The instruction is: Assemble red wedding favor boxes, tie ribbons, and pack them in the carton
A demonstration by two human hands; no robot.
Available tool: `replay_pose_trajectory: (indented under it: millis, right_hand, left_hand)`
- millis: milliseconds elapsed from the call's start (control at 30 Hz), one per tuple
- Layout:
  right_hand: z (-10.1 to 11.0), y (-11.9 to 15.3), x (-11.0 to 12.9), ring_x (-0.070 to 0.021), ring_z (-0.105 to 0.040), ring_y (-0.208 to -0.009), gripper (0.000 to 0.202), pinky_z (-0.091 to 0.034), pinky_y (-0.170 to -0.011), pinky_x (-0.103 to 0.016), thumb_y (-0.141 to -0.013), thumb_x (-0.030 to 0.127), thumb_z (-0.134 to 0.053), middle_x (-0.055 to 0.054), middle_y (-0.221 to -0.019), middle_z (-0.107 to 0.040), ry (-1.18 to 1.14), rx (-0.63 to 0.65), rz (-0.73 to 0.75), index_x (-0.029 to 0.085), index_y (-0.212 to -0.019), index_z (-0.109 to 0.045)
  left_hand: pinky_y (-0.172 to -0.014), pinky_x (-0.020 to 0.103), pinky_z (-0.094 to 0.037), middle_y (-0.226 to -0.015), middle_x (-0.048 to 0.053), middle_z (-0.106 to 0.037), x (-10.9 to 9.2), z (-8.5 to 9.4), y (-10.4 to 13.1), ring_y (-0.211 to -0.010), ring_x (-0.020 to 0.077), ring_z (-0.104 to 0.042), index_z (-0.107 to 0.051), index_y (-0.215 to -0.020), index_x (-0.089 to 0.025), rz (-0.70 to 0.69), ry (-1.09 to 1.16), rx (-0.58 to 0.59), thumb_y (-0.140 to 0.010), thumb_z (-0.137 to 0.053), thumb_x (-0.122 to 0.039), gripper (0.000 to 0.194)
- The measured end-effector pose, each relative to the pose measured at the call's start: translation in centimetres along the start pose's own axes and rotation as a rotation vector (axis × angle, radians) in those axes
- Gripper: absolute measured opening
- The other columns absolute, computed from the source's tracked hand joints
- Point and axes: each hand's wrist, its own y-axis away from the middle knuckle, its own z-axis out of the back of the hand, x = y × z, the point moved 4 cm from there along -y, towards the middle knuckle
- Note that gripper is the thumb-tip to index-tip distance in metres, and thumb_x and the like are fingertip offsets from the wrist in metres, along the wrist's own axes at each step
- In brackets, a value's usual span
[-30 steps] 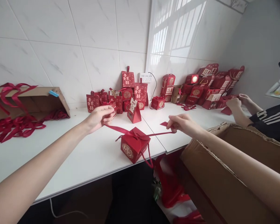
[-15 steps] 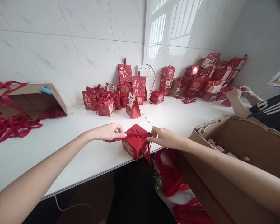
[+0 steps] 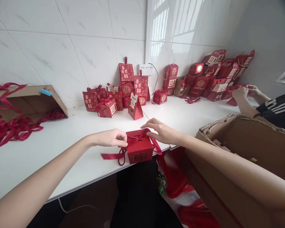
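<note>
A red gift box [image 3: 140, 151] with a ribbon bow on its lid stands at the table's front edge. Twisted cord handles hang at both its sides. My left hand [image 3: 115, 138] is closed at the box's upper left edge, pinching the dark red ribbon [image 3: 112, 156], whose tail sticks out leftward, blurred. Over the box's upper right corner lies my right hand [image 3: 159, 130], fingers apart, its thumb at the lid beside the bow.
Several finished red boxes [image 3: 108, 108] stand along the tiled wall. A carton [image 3: 59, 98] spilling ribbons lies at left. Close by my right arm is a large open carton [image 3: 213, 126]. Another person's hands [image 3: 247, 91] work at far right, near stacked boxes [image 3: 216, 72].
The box has turned, so a long side now faces me. My right hand has let go of the ribbon and opened over the lid; the left stays at the left side.
</note>
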Motion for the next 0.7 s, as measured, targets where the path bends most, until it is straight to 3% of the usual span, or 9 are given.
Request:
replay_pose_trajectory:
  millis: [133, 200, 300, 367, 433, 600, 700]
  right_hand:
    - [0.1, -1.0, 0.8, -0.0184, -0.058, -0.091, 0.006, -0.047, -0.087, -0.034, -0.084, 0.019, -0.058, -0.010, -0.101, -0.054, 0.041, 0.001, 0.028, 0.017, -0.084, -0.064]
    - [0.8, -1.1, 1.3, -0.0165, -0.058, -0.080, 0.009, -0.047, -0.078, -0.031, -0.083, 0.020, -0.059, -0.009, -0.095, -0.056, 0.075, -0.009, -0.014, 0.016, -0.075, -0.062]
    - [1.4, -0.4, 1.3, -0.0122, -0.052, -0.060, 0.018, -0.042, -0.060, -0.026, -0.084, 0.026, -0.056, -0.002, -0.070, -0.058, 0.006, 0.135, -0.168, 0.017, -0.069, -0.059]
    - [1.3, 0.3, 1.1, -0.0106, -0.047, -0.052, 0.022, -0.037, -0.053, -0.024, -0.085, 0.031, -0.053, 0.002, -0.057, -0.055, -0.140, 0.288, -0.272, 0.017, -0.070, -0.059]
    - [1.1, 0.8, 0.6, -0.0101, -0.047, -0.053, 0.022, -0.037, -0.054, -0.024, -0.084, 0.033, -0.053, 0.002, -0.055, -0.055, -0.279, 0.349, -0.350, 0.016, -0.071, -0.060]
    - [-0.2, 1.4, -0.7, -0.0127, -0.058, -0.071, 0.013, -0.048, -0.073, -0.027, -0.078, 0.022, -0.057, -0.004, -0.074, -0.064, -0.795, 0.289, -0.588, 0.012, -0.070, -0.063]
    - [-1.4, 1.9, -1.3, -0.0119, -0.058, -0.065, 0.014, -0.051, -0.069, -0.026, -0.077, 0.015, -0.053, -0.004, -0.067, -0.061, -1.144, 0.189, -0.771, 0.012, -0.065, -0.061]
  left_hand:
    - [-0.054, 0.022, -0.037, -0.058, -0.004, -0.049, 0.3, -0.3, -0.1, -0.052, 0.0084, -0.044, -0.049, -0.060, -0.017, 0.005, 0.145, 0.025, -0.076, -0.060, -0.032, 0.024]
    - [-0.056, 0.023, -0.041, -0.057, -0.003, -0.053, 0.5, -0.5, 0.0, -0.053, 0.0102, -0.050, -0.048, -0.062, -0.017, 0.014, 0.229, 0.061, -0.077, -0.060, -0.032, 0.024]
    - [-0.055, 0.025, -0.043, -0.056, -0.001, -0.059, 0.9, -0.9, 0.2, -0.055, 0.0132, -0.057, -0.046, -0.063, -0.018, 0.012, 0.331, 0.096, -0.078, -0.060, -0.032, 0.024]
    - [-0.052, 0.025, -0.042, -0.055, 0.000, -0.061, 1.1, -1.1, 0.3, -0.051, 0.0133, -0.058, -0.044, -0.062, -0.018, 0.025, 0.379, 0.099, -0.078, -0.059, -0.033, 0.027]
    - [-0.047, 0.024, -0.040, -0.054, 0.000, -0.062, 1.2, -1.4, 0.3, -0.045, 0.0120, -0.055, -0.043, -0.061, -0.018, 0.046, 0.407, 0.102, -0.079, -0.058, -0.038, 0.031]
    - [-0.041, 0.021, -0.033, -0.043, -0.004, -0.053, 1.0, -1.5, -0.2, -0.036, 0.0090, -0.047, -0.044, -0.062, -0.018, 0.014, 0.341, 0.016, -0.078, -0.060, -0.050, 0.039]
    - [-0.045, 0.022, -0.037, -0.048, -0.003, -0.055, 1.4, -1.6, -0.6, -0.043, 0.0100, -0.052, -0.044, -0.063, -0.018, -0.045, 0.380, 0.010, -0.077, -0.062, -0.051, 0.040]
